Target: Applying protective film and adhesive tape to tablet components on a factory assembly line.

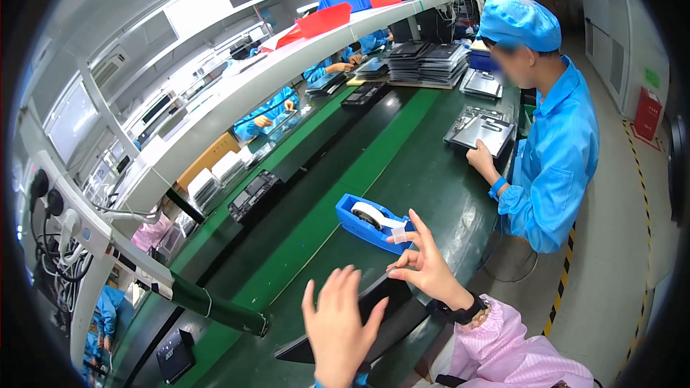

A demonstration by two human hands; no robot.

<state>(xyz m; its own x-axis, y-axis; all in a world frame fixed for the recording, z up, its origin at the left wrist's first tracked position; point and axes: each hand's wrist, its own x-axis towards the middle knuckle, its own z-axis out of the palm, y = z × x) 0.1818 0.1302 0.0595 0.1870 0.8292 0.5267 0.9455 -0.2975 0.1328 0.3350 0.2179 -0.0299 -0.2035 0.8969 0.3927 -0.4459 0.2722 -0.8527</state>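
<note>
Right hand (424,262) pinches a tape strip (399,231) beside the blue dispenser (370,221) near the counter (424,172) edge; left hand (338,327) spread above a dark panel (374,316).

the left hand (338,327) rises from the lower edge, palm open, fingers spread and pointing up, holding nothing. the right hand (425,262) sits just right of and above it, thumb and forefinger pinched together, other fingers fanned; pink sleeve, dark wristband.
</note>
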